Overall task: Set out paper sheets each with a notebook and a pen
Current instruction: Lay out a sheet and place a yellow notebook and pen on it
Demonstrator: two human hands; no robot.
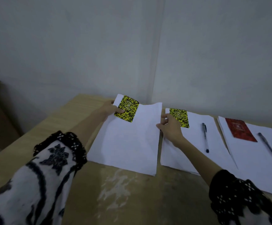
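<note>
Three white paper sheets lie side by side on the tan wooden table [34, 140], running from the middle of the frame to its right edge; the left sheet [127, 143] carries a small yellow-and-black speckled notebook [127, 108] at its far left corner, and its far edge curls up off the table; the left hand [111, 108] holds that corner, thumb pressed on the notebook's cover and fingers hidden under the paper; the right hand [169, 127] pinches the same sheet's right edge between thumb and curled fingers. The middle sheet [195, 143], just beside it, bears a second yellow-and-black notebook [180, 117] and a dark pen [205, 137]; the right sheet [252, 159] holds a red patterned notebook [240, 129] and another dark pen [271, 150], blurred. Both forearms wear white sleeves with black lace cuffs [62, 143].
</note>
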